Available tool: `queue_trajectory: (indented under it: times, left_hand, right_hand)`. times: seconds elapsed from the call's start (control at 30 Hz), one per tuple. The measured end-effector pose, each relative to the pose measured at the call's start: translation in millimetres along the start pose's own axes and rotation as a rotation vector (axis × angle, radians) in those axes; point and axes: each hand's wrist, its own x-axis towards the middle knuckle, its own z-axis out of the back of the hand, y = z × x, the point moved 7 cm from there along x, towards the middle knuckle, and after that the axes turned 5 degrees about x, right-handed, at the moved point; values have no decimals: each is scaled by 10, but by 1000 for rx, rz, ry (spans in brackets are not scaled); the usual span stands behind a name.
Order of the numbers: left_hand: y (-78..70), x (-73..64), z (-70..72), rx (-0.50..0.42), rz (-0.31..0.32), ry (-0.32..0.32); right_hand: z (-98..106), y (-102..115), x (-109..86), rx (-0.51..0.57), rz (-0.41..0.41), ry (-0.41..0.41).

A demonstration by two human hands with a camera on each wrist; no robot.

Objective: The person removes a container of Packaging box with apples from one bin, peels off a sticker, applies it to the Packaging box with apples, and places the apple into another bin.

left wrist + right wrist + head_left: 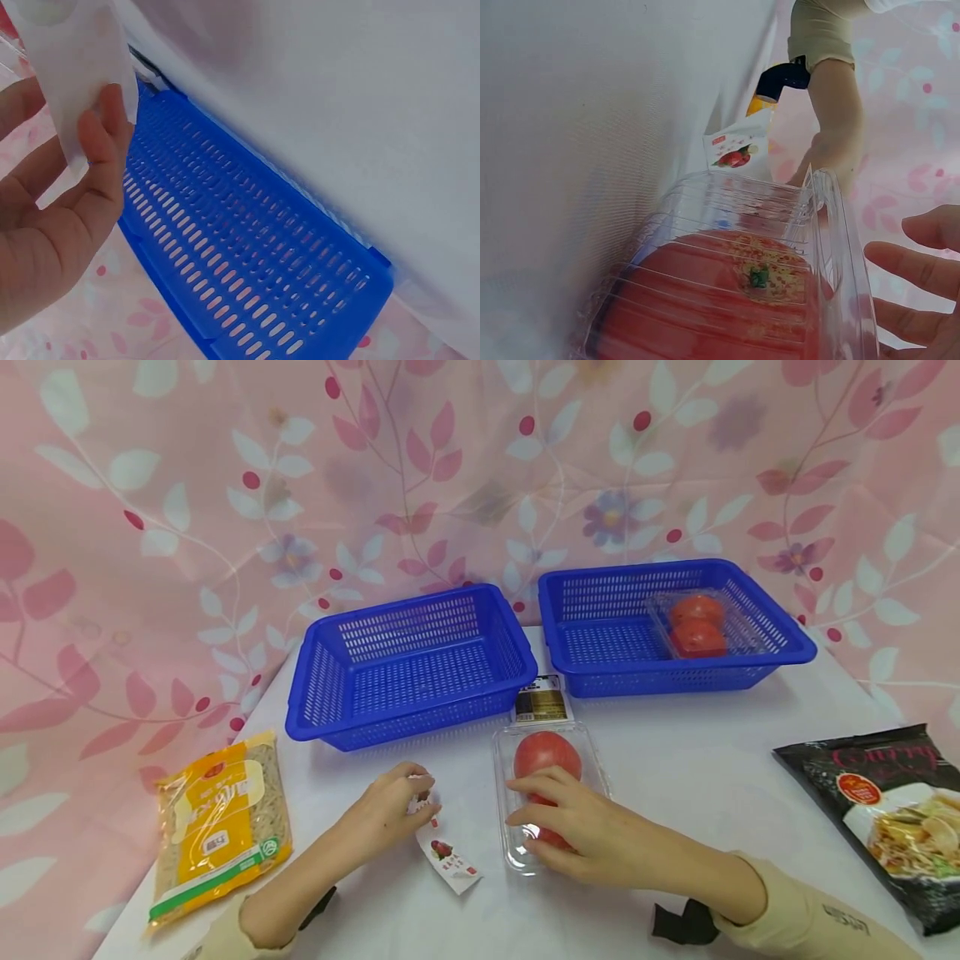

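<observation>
My left hand pinches a white paper-like packet strip printed with red fruit. In the left wrist view, the thumb and fingers hold the packet's edge. Over a clear plastic box my right hand hovers or rests, fingers spread. Inside the box lie red tomatoes, partly covered by that hand. The right wrist view has the fingers beside the box lid; whether they touch it I cannot tell. A tomato with a green stem spot shows through the ribbed plastic.
Behind stand a blue basket and, to its right, another blue basket with a second tomato box. A brown-labelled pack lies between them. A yellow bag is at left, a black curry packet at right.
</observation>
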Motion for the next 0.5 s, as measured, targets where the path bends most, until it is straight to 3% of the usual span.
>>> queue_trajectory:
  times: [0.3,0.5]
  left_hand:
    - [-183,-46,163,-43,-91,-125]
    - [-352,-91,294,-49,-141,-176]
  right_hand:
    - [23,18,8,8,-3,-14]
    - [47,19,10,14,-9,-23]
